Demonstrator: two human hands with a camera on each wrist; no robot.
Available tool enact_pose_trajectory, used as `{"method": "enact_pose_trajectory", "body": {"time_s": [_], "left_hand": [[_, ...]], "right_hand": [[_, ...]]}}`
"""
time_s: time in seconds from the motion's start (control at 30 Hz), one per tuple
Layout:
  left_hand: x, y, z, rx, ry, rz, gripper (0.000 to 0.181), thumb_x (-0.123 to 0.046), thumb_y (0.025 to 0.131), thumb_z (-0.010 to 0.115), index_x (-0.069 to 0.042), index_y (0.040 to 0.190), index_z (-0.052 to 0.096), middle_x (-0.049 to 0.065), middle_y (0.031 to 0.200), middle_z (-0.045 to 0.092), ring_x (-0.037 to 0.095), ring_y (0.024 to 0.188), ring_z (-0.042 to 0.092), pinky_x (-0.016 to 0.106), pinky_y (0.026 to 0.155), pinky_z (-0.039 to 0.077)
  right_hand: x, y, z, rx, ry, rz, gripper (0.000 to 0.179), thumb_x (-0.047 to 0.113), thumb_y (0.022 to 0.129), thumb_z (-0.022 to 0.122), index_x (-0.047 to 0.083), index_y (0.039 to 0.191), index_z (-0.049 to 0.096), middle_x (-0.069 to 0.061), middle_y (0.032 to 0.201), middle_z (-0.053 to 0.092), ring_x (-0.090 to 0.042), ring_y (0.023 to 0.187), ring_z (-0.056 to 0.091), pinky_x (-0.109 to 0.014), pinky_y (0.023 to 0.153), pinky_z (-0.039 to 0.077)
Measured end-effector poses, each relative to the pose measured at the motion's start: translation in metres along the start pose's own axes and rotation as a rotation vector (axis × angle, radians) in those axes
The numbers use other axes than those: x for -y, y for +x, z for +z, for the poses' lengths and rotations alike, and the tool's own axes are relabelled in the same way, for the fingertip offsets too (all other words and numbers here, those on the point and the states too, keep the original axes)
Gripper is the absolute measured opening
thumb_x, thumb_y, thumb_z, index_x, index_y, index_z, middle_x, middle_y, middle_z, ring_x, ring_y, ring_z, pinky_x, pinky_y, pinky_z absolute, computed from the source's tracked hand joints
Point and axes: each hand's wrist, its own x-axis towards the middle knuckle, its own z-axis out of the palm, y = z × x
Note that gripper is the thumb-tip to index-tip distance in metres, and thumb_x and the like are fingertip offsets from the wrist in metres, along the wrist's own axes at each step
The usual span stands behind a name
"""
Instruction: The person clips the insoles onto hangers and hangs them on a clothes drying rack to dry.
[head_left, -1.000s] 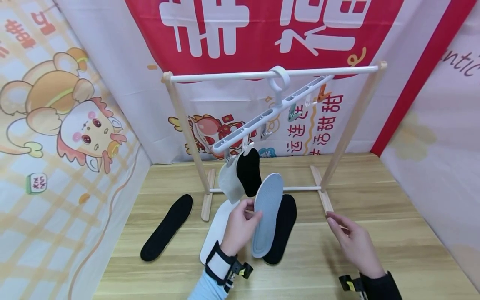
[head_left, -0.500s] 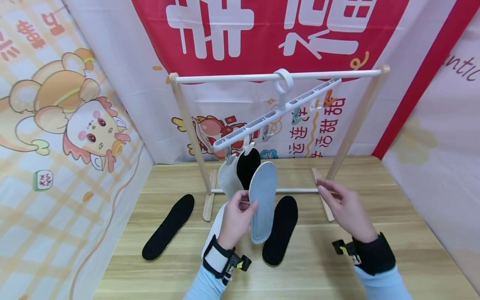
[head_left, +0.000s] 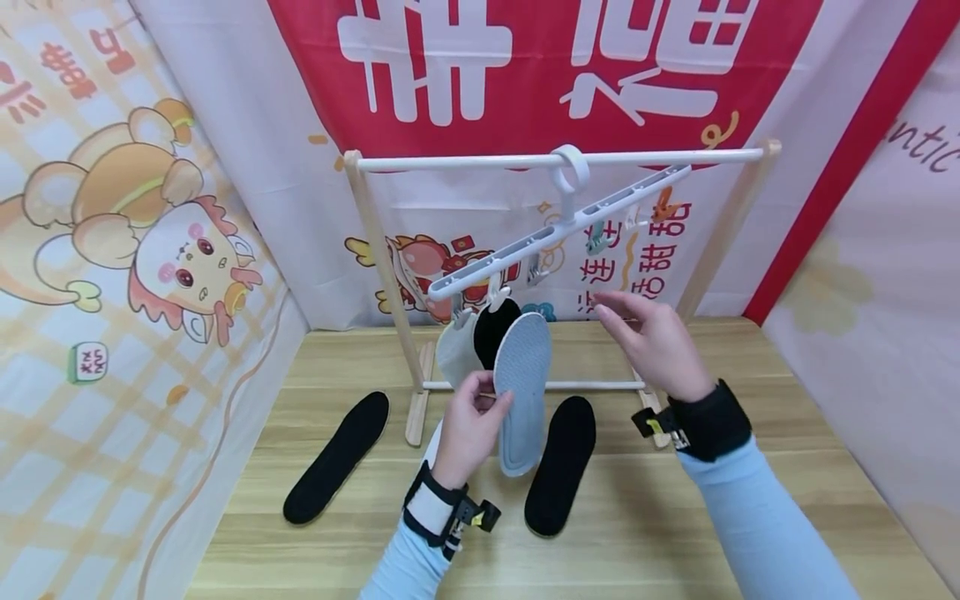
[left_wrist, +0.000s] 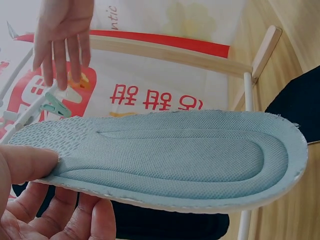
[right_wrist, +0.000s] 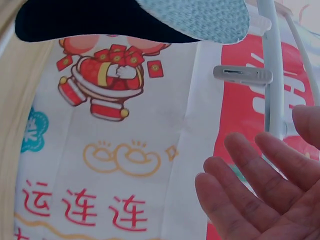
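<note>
My left hand [head_left: 471, 425] pinches a light grey-blue insole [head_left: 525, 400] along its side edge, thumb on the textured face in the left wrist view. The insole stands nearly upright in front of a hanger [head_left: 517, 252] with clips. From the hanger's near end hang a white insole [head_left: 456, 354] and a black insole [head_left: 495, 327], partly behind the held one. My right hand [head_left: 660, 346] is raised to the right of the held insole, fingers extended and holding nothing. A grey clip [right_wrist: 242, 74] and a green clip [left_wrist: 56, 105] on the hanger are nearby.
The hanger hooks over the white top rail [head_left: 465, 162] of a wooden-legged rack. Black insoles lie on the table left [head_left: 337, 458] and centre [head_left: 562, 467]; a white insole [head_left: 431, 446] is mostly hidden by my left hand. An orange clip [head_left: 664, 205] hangs at the hanger's far end.
My left hand has lifted the grey-blue insole up and slightly left, off the black one it overlapped. My right hand has moved up and left from the table's right side toward the hanger.
</note>
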Motion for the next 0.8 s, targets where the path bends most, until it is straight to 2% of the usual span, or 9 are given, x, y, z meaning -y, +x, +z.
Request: {"method": "enact_pose_trajectory", "body": {"time_s": [0.1,0.17,0.4,0.57,0.8], "left_hand": [[0.001,0.002,-0.001,-0.020,0.009,0.009,0.025,-0.005,0.093,0.068,0.002,0.116,0.061,0.015,0.104,0.065,0.027,0.087,0.064,0.033,0.075,0.056],[0.010,0.006,-0.002,-0.028,0.004,0.019,0.026,-0.008,0.093,0.070,-0.001,0.117,0.062,0.013,0.103,0.066,0.025,0.086,0.065,0.032,0.075,0.055],[0.015,0.011,-0.006,-0.018,0.000,0.063,0.026,-0.011,0.093,0.070,-0.002,0.115,0.062,0.012,0.102,0.066,0.022,0.085,0.066,0.030,0.074,0.056],[0.017,0.014,-0.009,-0.028,0.007,0.049,0.026,-0.009,0.092,0.070,-0.002,0.115,0.063,0.011,0.102,0.067,0.021,0.084,0.066,0.030,0.075,0.056],[0.019,0.021,-0.011,-0.037,0.018,0.042,0.026,-0.009,0.091,0.071,0.000,0.114,0.063,0.013,0.102,0.067,0.022,0.082,0.066,0.030,0.073,0.056]], "right_hand": [[0.006,0.017,0.004,0.027,0.031,0.005,0.042,0.028,0.101,0.058,0.004,0.137,0.057,-0.013,0.129,0.064,-0.026,0.114,0.062,-0.043,0.093,0.052],[0.009,0.028,0.007,0.051,0.054,0.001,0.046,0.030,0.102,0.057,0.006,0.141,0.053,-0.011,0.133,0.061,-0.025,0.119,0.060,-0.042,0.095,0.050],[0.014,0.058,0.016,0.134,0.223,0.008,0.053,0.028,0.101,0.058,0.012,0.150,0.043,-0.009,0.141,0.055,-0.024,0.130,0.052,-0.044,0.103,0.044],[0.016,0.068,0.024,0.181,0.302,0.053,0.051,0.029,0.102,0.056,0.018,0.150,0.044,-0.009,0.143,0.054,-0.025,0.131,0.049,-0.048,0.106,0.041],[0.021,0.072,0.029,0.195,0.389,0.105,0.050,0.031,0.103,0.054,0.009,0.148,0.044,-0.012,0.143,0.052,-0.027,0.128,0.052,-0.044,0.102,0.046]]}}
